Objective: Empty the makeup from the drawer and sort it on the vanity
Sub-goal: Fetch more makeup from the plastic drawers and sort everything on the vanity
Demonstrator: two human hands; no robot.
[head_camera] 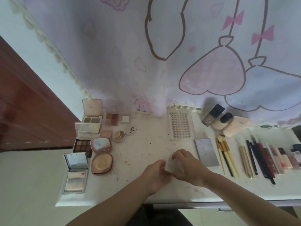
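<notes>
My left hand [157,172] and my right hand [187,165] meet over the middle of the white vanity top [146,144], both gripping a small white case [170,165] between them; most of it is hidden by my fingers. On the left lie open palettes and compacts: a brown eyeshadow palette [82,145], a pink round compact [101,156], a mirrored highlighter compact [75,172]. A clear false-lash tray [180,124] lies behind my hands. Brushes [225,157] and a row of pencils and lip products [267,159] lie on the right.
A cartoon-print curtain [162,54] hangs behind the vanity. Foundation bottles [213,115] and a pink pouch [237,125] stand at the back right. A silvery flat case [206,152] lies right of my hands. The vanity's front edge [195,203] is near me; a brown door [24,103] stands left.
</notes>
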